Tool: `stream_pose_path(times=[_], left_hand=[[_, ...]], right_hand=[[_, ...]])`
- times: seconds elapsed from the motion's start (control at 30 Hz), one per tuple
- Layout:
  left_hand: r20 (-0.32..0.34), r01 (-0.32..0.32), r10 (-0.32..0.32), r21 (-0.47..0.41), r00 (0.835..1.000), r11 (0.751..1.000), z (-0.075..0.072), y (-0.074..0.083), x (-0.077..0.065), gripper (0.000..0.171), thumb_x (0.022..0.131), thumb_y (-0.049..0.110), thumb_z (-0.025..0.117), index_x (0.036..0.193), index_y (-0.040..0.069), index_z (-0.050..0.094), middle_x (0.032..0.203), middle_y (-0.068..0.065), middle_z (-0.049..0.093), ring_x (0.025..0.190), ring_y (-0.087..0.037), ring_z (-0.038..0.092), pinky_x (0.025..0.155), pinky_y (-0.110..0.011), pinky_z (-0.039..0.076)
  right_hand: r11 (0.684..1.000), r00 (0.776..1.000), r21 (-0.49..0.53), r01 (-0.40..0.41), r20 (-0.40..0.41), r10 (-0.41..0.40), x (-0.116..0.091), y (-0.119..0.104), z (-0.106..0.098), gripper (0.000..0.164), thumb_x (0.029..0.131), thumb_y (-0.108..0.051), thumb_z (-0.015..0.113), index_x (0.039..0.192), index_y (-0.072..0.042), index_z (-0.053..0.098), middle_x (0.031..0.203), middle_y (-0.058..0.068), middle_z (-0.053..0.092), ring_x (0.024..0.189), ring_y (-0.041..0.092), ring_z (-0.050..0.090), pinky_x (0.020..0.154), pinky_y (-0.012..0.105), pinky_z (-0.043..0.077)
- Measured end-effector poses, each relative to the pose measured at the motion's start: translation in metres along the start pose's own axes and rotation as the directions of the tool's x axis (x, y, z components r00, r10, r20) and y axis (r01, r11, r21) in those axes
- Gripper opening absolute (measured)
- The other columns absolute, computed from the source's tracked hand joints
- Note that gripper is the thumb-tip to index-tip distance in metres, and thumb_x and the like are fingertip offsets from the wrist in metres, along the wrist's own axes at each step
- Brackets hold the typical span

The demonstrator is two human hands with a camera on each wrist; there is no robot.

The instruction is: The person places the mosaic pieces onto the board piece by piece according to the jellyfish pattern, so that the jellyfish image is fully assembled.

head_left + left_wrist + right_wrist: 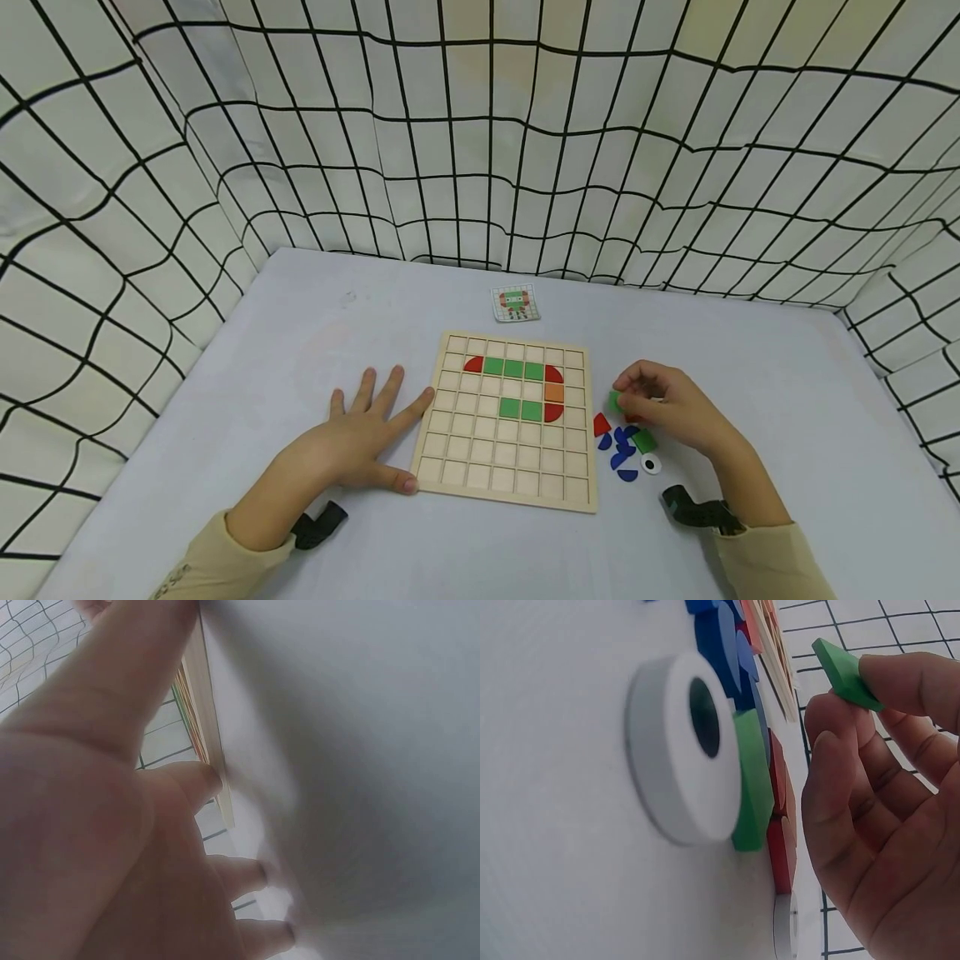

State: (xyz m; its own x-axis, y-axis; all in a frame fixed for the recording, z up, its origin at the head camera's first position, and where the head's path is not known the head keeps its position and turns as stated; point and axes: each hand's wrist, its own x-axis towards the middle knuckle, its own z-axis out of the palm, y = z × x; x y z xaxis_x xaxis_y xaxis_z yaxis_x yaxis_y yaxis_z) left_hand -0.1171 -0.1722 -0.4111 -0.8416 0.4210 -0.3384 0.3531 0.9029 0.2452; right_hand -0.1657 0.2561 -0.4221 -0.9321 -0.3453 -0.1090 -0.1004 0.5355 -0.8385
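My left hand [348, 446] lies spread on the table, its index fingertip and thumb at the left edge of the wooden grid board [480, 454]. Between thumb and fingers, my right hand [671, 404] pinches a green square tile [847, 675], lifted above the loose pieces right of the board. Green squares [513, 368], red quarter-round pieces [553, 412] and an orange square [553, 392] sit in the grid's cells. Beneath and near the right hand lie another green square [643, 441], several blue half-round pieces [627, 476], red pieces [602, 424] and a white eye disc [651, 463].
A small pattern card [515, 302] with a coloured figure lies behind the board. Black netting [491, 125] over white sheeting surrounds the white table [360, 308] at the back and sides. Dark straps with camera mounts [697, 510] sit at both wrists.
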Motion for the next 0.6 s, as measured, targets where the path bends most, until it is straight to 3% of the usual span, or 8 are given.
stream_pose_path(times=[0.27, 0.6], left_hand=[[0.007, 0.005, -0.005, -0.003, 1.0, 1.0, -0.001, -0.001, -0.001, 0.115, 0.07, 0.074, 0.071, 0.161, 0.029, 0.018, 0.165, -0.026, 0.0, 0.146, -0.057, -0.006, 0.102, -0.083, 0.005], [0.025, 0.014, -0.014, -0.019, 1.0, 1.0, 0.0, -0.001, 0.001, 0.116, 0.069, 0.072, 0.073, 0.161, 0.029, 0.017, 0.166, -0.024, -0.004, 0.147, -0.056, -0.009, 0.103, -0.083, 0.003]], right_hand=[[0.999, 1.0, -0.038, 0.018, -0.013, -0.019, 0.004, -0.003, 0.003, 0.013, 0.094, -0.022, 0.07, 0.104, -0.015, 0.066, 0.091, 0.006, 0.065, 0.083, 0.024, 0.062, 0.068, 0.031, 0.059], [0.997, 0.997, -0.012, 0.079, 0.005, -0.079, 0.013, -0.018, 0.006, 0.013, 0.095, -0.019, 0.069, 0.104, -0.011, 0.066, 0.093, 0.008, 0.064, 0.086, 0.026, 0.062, 0.07, 0.033, 0.057]])
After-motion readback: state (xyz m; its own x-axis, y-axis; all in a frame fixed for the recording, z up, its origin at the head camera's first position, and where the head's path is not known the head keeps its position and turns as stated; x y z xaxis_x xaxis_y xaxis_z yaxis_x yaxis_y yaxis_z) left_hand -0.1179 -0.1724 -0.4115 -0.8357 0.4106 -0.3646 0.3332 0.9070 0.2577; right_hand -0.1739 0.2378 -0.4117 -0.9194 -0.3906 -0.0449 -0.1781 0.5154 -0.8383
